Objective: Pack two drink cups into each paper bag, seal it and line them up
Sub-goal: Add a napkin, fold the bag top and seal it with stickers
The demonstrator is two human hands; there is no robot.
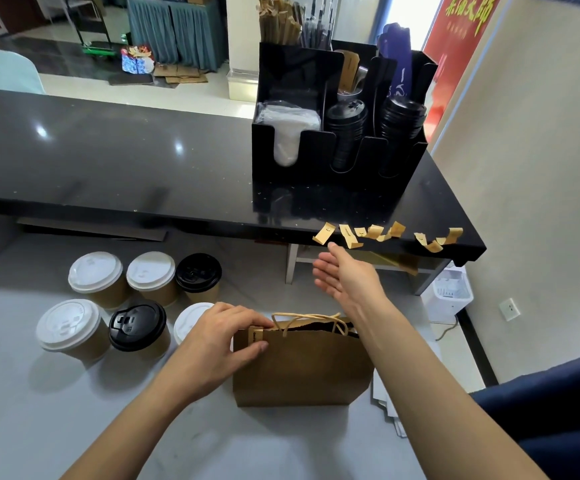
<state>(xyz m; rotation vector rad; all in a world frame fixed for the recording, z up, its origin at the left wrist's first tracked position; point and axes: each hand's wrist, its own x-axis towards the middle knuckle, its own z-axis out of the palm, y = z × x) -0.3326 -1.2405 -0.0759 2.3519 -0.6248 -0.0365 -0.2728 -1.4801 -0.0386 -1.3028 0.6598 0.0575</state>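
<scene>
The left hand (222, 344) pinches a sticker on the paper bag (302, 368), which stands on the surface (56, 410). The right hand (345, 278), fingers released, reaches toward the stickers (349, 235). The half-sealed top may spring open if the pinch slips.

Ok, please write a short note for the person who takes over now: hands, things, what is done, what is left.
Left hand pinches the top edge of the paper bag, beside one sticker already on it.
Right hand is open, reaching toward the stickers on the black counter's edge.
Six lidded cups wait on the table, left of the bag.
Left: finish sealing, line the bag up, pack the other cups.
</scene>
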